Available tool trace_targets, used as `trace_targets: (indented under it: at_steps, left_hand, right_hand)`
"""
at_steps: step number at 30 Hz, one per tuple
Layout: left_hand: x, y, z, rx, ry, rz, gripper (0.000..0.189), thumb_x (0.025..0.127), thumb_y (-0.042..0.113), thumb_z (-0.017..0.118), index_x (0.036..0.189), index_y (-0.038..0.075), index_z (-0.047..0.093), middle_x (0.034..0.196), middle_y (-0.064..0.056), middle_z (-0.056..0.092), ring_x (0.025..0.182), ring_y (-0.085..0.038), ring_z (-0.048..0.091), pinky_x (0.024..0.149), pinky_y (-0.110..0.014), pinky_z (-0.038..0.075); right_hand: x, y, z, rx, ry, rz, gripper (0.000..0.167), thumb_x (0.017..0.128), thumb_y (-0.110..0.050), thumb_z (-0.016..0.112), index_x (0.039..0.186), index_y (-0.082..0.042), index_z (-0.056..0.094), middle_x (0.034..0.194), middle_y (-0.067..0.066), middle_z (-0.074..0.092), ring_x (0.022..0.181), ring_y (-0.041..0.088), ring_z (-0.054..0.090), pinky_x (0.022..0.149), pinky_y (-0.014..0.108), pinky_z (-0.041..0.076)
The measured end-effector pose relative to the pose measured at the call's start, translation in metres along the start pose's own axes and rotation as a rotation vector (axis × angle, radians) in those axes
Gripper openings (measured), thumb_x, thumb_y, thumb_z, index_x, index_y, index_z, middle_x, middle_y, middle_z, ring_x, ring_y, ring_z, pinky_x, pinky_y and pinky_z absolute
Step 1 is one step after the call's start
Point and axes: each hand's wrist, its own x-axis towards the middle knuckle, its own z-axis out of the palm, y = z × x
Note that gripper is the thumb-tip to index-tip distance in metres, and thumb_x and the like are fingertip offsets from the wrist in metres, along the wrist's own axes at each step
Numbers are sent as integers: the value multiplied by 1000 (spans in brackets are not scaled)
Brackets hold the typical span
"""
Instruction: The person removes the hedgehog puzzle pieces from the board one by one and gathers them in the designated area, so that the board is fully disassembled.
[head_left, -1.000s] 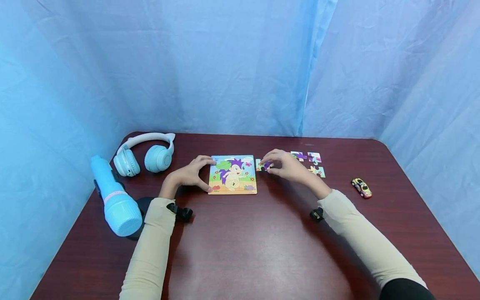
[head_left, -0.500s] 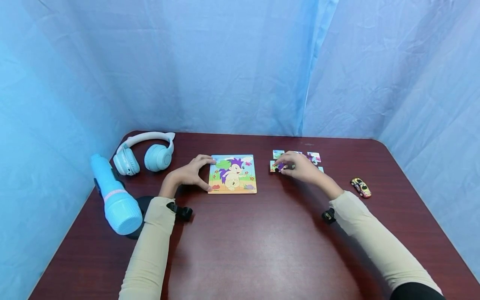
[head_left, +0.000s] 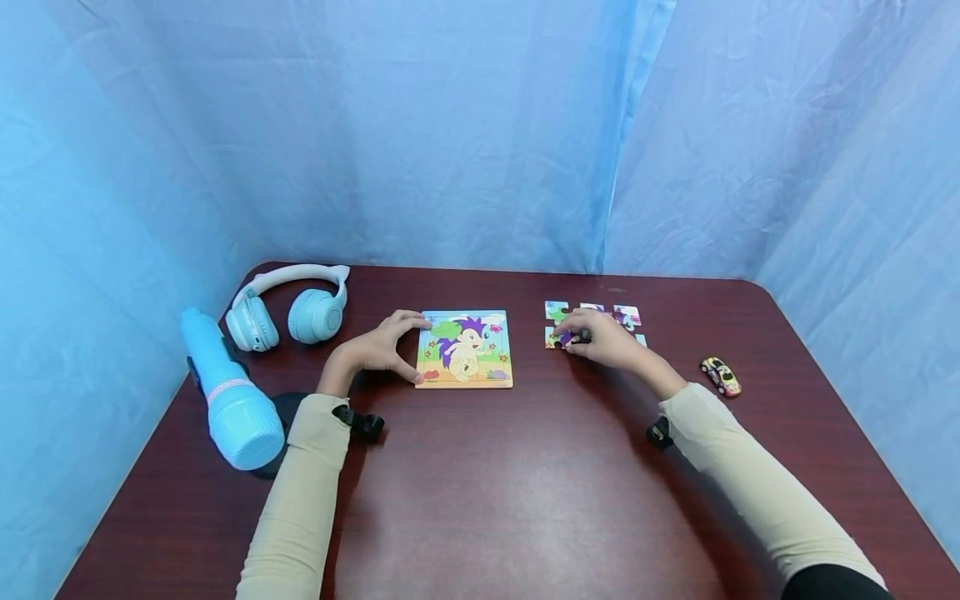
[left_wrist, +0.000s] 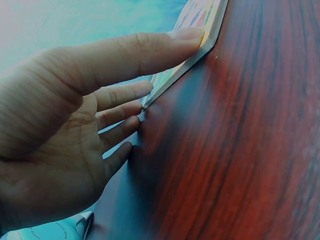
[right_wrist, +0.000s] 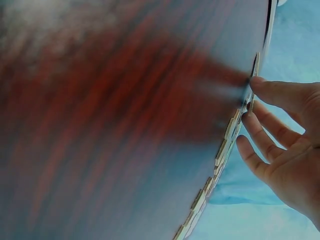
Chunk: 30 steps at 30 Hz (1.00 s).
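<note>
My left hand rests at the left side of a square puzzle board with a purple-haired hedgehog picture. In the left wrist view, the thumb lies on one board corner, and the nearly straight fingers reach the edge. My right hand pinches a puzzle piece, green and purple, low at the table, between thumb and fingertips. Several other pieces lie around that hand, among them a green one and a pink one. The right hand partly covers some of them.
Pale blue headphones lie at the back left. In front of them is a blue flashlight-shaped object, with a black round thing partly under it. A toy car stands to the right on the dark red table. Blue curtains surround the table.
My right hand has moved right, away from the board, taking the puzzle piece to the other pieces. In the last half second it has shifted only slightly. My left hand has stayed put.
</note>
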Motion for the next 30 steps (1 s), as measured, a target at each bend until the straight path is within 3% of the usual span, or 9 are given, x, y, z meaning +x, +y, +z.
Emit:
trace_targets:
  at_steps: [16,30]
  left_hand:
    - [1,0,-1,10,-1,-1,96,76,25,89,156,9,38,164,-17,18,151,-38,15,119,-64,27]
    - [1,1,0,6,-5,-1,96,76,23,89,156,8,38,165,-17,18,151,-38,15,120,-62,28]
  right_hand:
    - [0,-3,-2,-1,-17,48,28,89,3,72,114,-6,76,120,15,71,107,30,62,88,46,53]
    - [2,-11,-2,-23,-10,10,30,87,3,74,116,-3,75,118,16,71,102,29,63,87,47,55]
